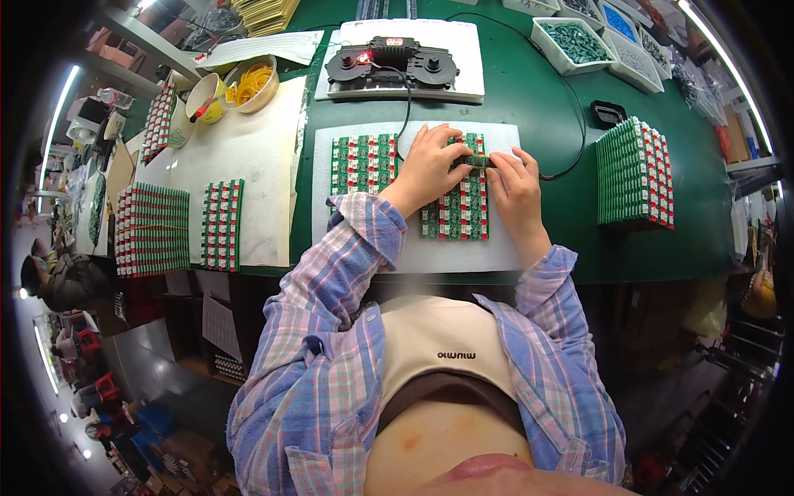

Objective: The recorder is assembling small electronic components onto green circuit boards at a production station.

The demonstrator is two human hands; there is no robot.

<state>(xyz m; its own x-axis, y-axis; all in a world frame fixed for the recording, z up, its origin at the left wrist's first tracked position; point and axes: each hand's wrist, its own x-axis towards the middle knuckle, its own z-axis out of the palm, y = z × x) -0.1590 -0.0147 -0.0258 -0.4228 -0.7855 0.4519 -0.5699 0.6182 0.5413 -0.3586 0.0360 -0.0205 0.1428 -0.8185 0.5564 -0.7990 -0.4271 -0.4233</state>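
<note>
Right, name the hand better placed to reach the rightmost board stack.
Likely the right hand: it is nearer that stack, while the left hand would have to pass it to get there.

A blue, pink and white plaid shirt (308, 299) worn open over a cream top (438, 326).

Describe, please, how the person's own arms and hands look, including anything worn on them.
The left hand and right hand are bare, without gloves. Both arms wear loose plaid sleeves in blue with white and pinkish lines: the left sleeve has a wide cuff turned back on the forearm, and the right sleeve also ends short of the wrist.
</note>
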